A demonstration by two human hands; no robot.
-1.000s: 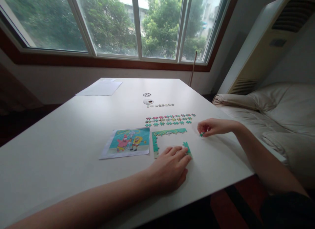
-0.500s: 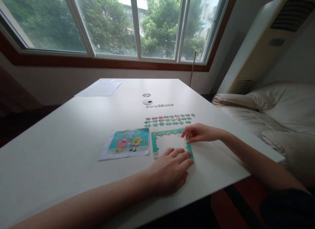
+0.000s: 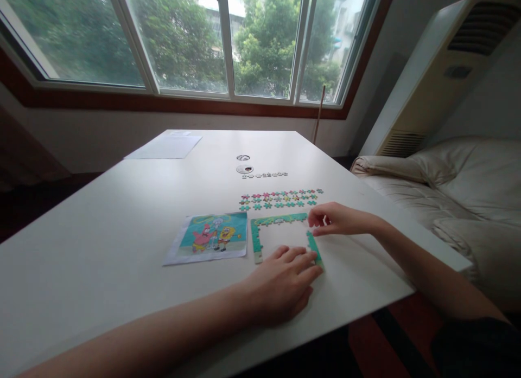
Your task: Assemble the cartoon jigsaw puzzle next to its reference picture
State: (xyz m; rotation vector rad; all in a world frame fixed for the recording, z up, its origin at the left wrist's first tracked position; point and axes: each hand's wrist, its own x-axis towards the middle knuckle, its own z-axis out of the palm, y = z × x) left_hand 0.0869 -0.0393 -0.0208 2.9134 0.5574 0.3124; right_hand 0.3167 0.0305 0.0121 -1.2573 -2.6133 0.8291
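A partly assembled jigsaw puzzle lies on the white table as a green border around bare tabletop. My left hand rests flat across its lower right side, fingers stretched out and covering part of the bottom edge. At the upper right of the border is my right hand, its fingers curled and the thumb apart from them, with no piece visible between. Left of the puzzle lies a printed picture sheet with cartoon figures. Rows of loose puzzle pieces are laid out just beyond the border.
Farther back lie a row of pale pieces and two round items. White paper rests at the table's far left. A cream sofa and a standing air conditioner are on the right, and a window is ahead.
My right hand has shifted slightly right, its fingertips drawing back from the border's inner edge; the green bit seen between them no longer shows there. My left hand stays almost in place.
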